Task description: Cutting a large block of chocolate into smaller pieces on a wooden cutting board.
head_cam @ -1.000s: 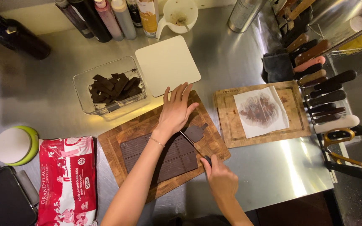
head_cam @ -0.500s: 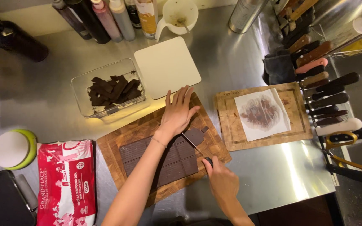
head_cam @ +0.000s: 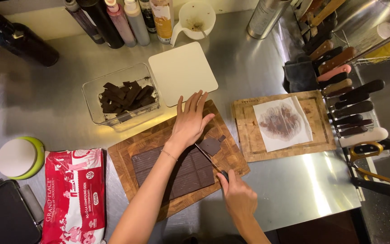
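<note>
Hands work over a wooden cutting board (head_cam: 127, 158) that lies on the steel table (head_cam: 267, 180). The left hand (head_cam: 190, 122) lies flat and open, fingers spread, pressing down on the spine of a knife (head_cam: 208, 158) near its tip, at the far end of a dark chocolate slab (head_cam: 177, 169). The right hand (head_cam: 238, 196) is closed tightly round the knife's dark handle at the near edge of the board. The blade runs slantwise across the slab's right end, where a cut-off piece of chocolate (head_cam: 211, 145) lies just beside the blade.

Beyond the board stands a clear container (head_cam: 91, 104) holding chocolate pieces, with a white square lid (head_cam: 181, 72) just beside it. A second wooden board (head_cam: 249, 135) to the right carries a stained sheet of paper (head_cam: 281, 123). A red chocolate bag (head_cam: 71, 194) lies left of the cutting board, and a row of knife handles (head_cam: 353, 108) lines the right side.
</note>
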